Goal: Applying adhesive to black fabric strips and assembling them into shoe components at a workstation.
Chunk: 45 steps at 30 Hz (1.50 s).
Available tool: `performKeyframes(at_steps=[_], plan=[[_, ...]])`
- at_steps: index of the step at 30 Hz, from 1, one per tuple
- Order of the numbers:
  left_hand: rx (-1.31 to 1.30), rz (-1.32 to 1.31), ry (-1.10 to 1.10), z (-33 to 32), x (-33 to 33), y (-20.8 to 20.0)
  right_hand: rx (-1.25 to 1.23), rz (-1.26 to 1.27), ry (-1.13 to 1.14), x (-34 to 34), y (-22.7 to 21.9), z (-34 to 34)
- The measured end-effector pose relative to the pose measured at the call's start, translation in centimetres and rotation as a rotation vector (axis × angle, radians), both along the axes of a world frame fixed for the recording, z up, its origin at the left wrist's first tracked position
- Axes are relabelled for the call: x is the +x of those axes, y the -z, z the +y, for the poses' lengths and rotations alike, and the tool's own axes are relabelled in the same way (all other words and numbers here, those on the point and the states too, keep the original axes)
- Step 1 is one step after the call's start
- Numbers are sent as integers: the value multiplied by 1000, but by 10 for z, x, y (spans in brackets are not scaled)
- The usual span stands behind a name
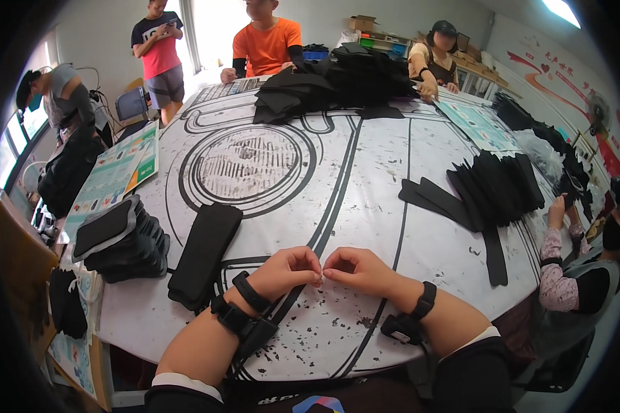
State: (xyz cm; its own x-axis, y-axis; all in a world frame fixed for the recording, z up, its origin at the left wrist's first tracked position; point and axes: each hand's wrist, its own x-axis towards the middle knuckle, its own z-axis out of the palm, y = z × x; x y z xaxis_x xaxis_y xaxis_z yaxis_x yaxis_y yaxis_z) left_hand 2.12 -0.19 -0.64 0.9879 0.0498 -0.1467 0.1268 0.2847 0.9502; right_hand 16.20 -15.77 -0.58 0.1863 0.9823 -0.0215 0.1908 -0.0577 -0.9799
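Head view: a wide white table cover (365, 179) printed with thick black lines, including a round lamp shape, lies under two bare hands.
Left hand (289, 270): fingers curled, thumb and index tips drawn together in a pinch; whether anything small is between them, I cannot tell.
Right hand (355, 272): curled the same way, its fingertips just beside those of the left hand; its grip on anything is likewise too small to make out.
Wrists: a black band (250, 292) circles the left one, and another band (426, 301) circles the right.
Long black stack (205, 255): flat, rounded-end pieces piled slantwise on the cover, left of the left hand and apart from it.
Grey-and-black pile (122, 239): layered pads, further left, near the table edge.
Black strips (496, 189): fanned in an overlapping row, right of and beyond the right hand; one strip (494, 256) points toward the near edge.
Dark scraps (293, 334): small bits scattered on the cover nearer the body than the hands.
Large black heap (337, 79): loosely piled flat pieces at the far side, between a person in an orange shirt (266, 43) and a person in a dark cap (439, 58).
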Motion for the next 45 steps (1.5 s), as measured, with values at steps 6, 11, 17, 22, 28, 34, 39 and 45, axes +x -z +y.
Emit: performKeyframes(at_steps=[6,11,17,22,28,34,39,45], plan=[[-1,-94,21,4,2,8,-60,-77,-5,5,2,-3],[-439,-116,-551,10,2,-3,212,769,621,4,-18,2],[-318,-67,-449,7,6,-1,88,693,449,9,-9,3],[-92,-3,-180,4,6,5,-6,125,44,6,3,3],[-171,-4,-273,3,7,5,-20,91,34,6,5,2],[-173,-9,-261,3,6,5,6,49,6,5,2,1],[-178,-18,-259,3,5,6,20,42,-2,5,4,2],[-193,-18,-273,3,5,6,-12,7,14,5,3,1]])
